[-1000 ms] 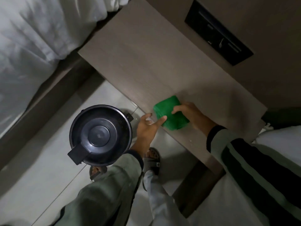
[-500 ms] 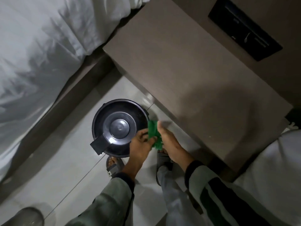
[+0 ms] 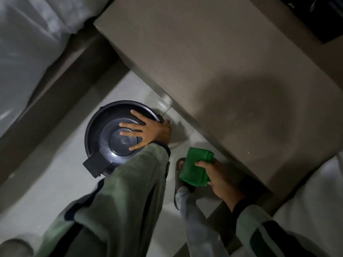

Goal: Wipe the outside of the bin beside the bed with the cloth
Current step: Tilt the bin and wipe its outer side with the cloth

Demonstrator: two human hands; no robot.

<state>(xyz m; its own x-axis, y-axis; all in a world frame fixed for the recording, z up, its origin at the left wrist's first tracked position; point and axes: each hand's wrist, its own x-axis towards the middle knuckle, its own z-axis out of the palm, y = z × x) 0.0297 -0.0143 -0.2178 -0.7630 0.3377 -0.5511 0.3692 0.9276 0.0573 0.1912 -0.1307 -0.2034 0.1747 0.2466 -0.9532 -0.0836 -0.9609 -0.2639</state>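
The fingers (image 3: 130, 133) of the left hand (image 3: 148, 131) are spread wide and lie flat on the dark round lid (image 3: 105, 134) of the pedal bin (image 3: 96, 145), gripping nothing. The bin stands on the pale tiled floor (image 3: 55, 182) at about 9 o'clock from the centre of the view, its square foot pedal (image 3: 94, 166) jutting out at its 7 o'clock edge. The left sleeve (image 3: 120, 191), grey-green with a dark stripe, comes in from 6 o'clock and covers the bin's near rim.

The right hand (image 3: 222, 179) is at about 4 o'clock, its fingers closed around a folded green cloth (image 3: 195, 167); the thumb presses on top of the fold. The cloth is held in the air, apart from the bin, just to the bin's 3 o'clock side and above a sandalled foot (image 3: 181, 167).

A brown wood-grain counter (image 3: 204, 62) fills the view from 12 to 3 o'clock, its edge running just beside the bin and the cloth. White bedding (image 3: 27, 43) and the dark bed frame (image 3: 61, 84) lie at 10 o'clock, on the bin's other side. More white fabric (image 3: 315, 201) shows at 4 o'clock. The scene is dim.
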